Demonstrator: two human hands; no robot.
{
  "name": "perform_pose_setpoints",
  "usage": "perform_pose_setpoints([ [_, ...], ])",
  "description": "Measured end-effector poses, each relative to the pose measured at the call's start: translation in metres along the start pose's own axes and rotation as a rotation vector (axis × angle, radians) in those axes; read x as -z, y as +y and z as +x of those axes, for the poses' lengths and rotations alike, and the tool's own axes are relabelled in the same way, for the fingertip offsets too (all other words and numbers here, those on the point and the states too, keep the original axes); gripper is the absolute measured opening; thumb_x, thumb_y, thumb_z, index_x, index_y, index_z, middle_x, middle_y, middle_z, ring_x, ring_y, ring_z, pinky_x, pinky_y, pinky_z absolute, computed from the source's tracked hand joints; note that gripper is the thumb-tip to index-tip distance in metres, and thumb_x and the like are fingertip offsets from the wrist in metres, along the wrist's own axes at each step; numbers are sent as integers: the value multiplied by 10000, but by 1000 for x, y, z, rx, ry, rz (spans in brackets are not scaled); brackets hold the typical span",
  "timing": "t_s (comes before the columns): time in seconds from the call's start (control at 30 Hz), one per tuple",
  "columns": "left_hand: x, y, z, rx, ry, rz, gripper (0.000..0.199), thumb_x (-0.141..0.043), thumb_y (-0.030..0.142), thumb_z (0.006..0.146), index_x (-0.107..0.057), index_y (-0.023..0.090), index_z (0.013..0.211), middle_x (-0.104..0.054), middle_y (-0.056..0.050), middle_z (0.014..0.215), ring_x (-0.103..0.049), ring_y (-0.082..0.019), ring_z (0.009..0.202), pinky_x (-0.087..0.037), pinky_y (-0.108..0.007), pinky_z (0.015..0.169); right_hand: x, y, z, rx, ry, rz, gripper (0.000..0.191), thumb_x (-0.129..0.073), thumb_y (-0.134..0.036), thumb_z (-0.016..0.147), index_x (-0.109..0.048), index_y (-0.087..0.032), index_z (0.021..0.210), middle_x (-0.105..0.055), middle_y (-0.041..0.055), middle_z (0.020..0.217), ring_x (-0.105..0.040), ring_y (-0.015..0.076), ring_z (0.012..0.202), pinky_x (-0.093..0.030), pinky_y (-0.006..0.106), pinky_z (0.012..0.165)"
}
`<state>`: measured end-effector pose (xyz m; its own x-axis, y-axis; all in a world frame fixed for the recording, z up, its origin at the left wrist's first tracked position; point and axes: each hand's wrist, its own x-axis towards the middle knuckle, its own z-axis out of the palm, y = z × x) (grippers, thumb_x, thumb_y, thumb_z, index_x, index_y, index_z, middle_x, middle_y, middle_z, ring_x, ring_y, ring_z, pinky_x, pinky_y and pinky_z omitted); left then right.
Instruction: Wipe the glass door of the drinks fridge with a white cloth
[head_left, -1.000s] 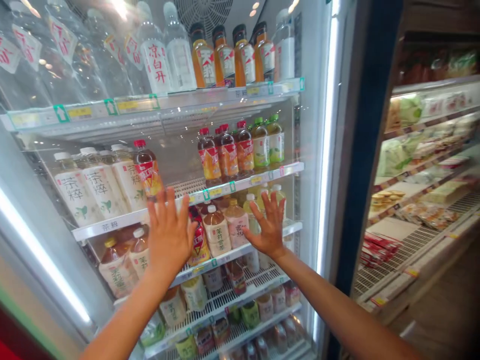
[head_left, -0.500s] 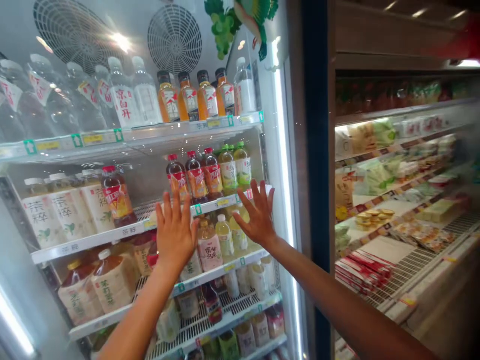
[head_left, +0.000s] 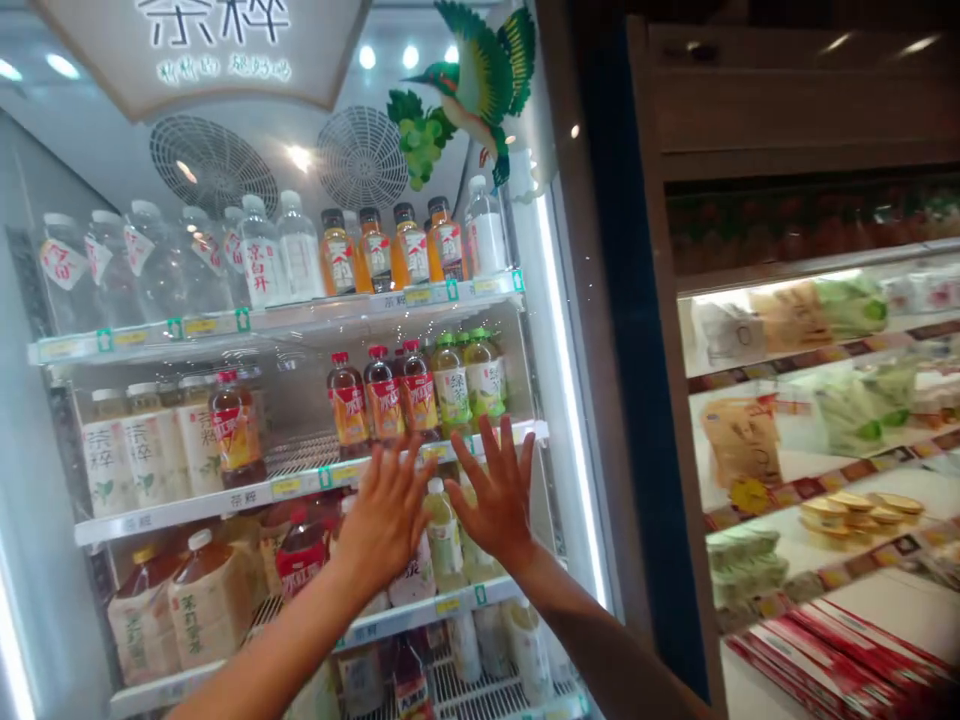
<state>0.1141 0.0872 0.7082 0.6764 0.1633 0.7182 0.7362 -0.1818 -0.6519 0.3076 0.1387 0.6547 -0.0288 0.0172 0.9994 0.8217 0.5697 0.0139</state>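
My left hand [head_left: 386, 522] and my right hand [head_left: 491, 495] are spread flat, side by side, on the glass door [head_left: 559, 330] of a drinks refrigerator. Both hold nothing. Behind the left hand stand red-labelled tea bottles [head_left: 382, 400] on a white shelf [head_left: 225, 497]. Green-capped bottles [head_left: 469, 382] are nearest above my right hand. Higher up are orange-capped juice bottles [head_left: 375, 250] and water bottles [head_left: 262, 262]. Large amber tea bottles [head_left: 210, 600] fill the lower left, and my hands hide part of the row below the shelf.
A dark door post [head_left: 637, 300] separates the refrigerator from open chilled shelves [head_left: 810, 400] of packaged food and pastries on the right. A bird-and-grapes decoration [head_left: 469, 95], a lit sign [head_left: 210, 45] and round fans [head_left: 361, 157] sit above the bottles.
The view has shifted up and back, bringing the sign and whole bird into sight. My hands now sit lower in the picture and closer together, still spread on the glass.
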Motion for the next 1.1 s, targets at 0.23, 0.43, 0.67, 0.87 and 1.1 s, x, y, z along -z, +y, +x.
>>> perform_pose_setpoints([
  [0.23, 11, -45, 34, 61, -6, 83, 731, -434, 373, 1012, -94, 180, 1630, -80, -121, 1716, -15, -285, 1594, -144, -531, 1297, -1, 1, 0, 6, -3, 35, 761, -538, -215, 976, -183, -361, 1634, -108, 36, 1727, -89, 383, 1583, -89, 743, 1237],
  [0.43, 21, -40, 11, -232, -126, 78, 786, -421, 545, 992, -161, 155, 1623, -81, -113, 1721, -50, -293, 1596, -111, -490, 1309, 10, 3, 1, 17, 43, 143, 812, -519, -155, 986, -86, -352, 1644, -71, 35, 1732, -91, 352, 1586, -144, 713, 1248],
  [0.67, 45, -142, 53, 166, 39, 163, 816, -433, 409, 1010, 83, 250, 1623, -14, -131, 1720, -1, -330, 1589, -216, -641, 1259, 13, 5, 112, 98, 15, 139, 833, -516, -271, 1016, 25, -384, 1639, 60, -5, 1728, 3, 338, 1591, -144, 692, 1263],
  [0.87, 49, -144, 44, -261, -86, 145, 733, -423, 435, 1011, -111, 201, 1632, -134, -105, 1718, -68, -266, 1596, -175, -484, 1304, -13, -13, 223, 342, -52, -34, 813, -534, -425, 1010, -21, -386, 1639, 6, -11, 1735, 31, 310, 1597, -73, 647, 1283],
  [1.1, 48, -188, 101, 155, 119, 96, 706, -358, 423, 1032, -32, 246, 1634, -44, -127, 1729, 47, -321, 1586, -135, -630, 1276, -24, -20, 234, 368, 8, -134, 734, -488, -509, 1007, -150, -342, 1637, -90, 26, 1734, 12, 315, 1600, -32, 664, 1266],
])
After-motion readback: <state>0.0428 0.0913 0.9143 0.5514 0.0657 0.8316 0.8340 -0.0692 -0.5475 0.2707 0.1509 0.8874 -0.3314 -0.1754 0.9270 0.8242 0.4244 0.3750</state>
